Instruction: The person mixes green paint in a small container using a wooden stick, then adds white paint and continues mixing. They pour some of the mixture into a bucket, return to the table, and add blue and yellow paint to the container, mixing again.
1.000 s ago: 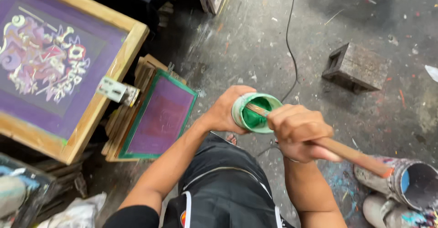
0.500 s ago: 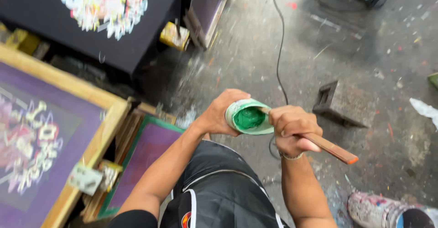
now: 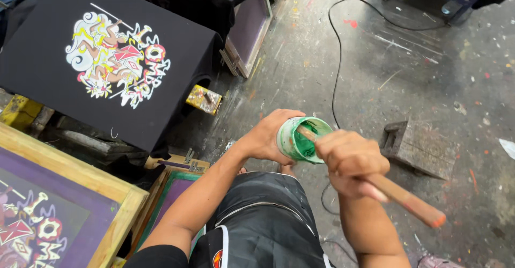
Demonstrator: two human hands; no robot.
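Left hand [image 3: 268, 139] wrapped around green ink cup [image 3: 301, 139], frame centre. Right hand [image 3: 351, 163] fisted on wooden stir stick [image 3: 399, 195], tip in ink, handle toward 4 o'clock. Cup likely light, slippery; grip sidewall.

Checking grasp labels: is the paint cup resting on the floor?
No, the left hand holds the green paint cup up in the air while the right hand grips the wooden stick in it.

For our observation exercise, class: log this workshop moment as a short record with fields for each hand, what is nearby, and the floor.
Left hand: grips green paint cup from the side
Right hand: holds wooden stick, tip inside the cup
Nearby: black printed shirt on a board; wood-framed purple screen
Floor: paint-spattered concrete, black cable, wooden block
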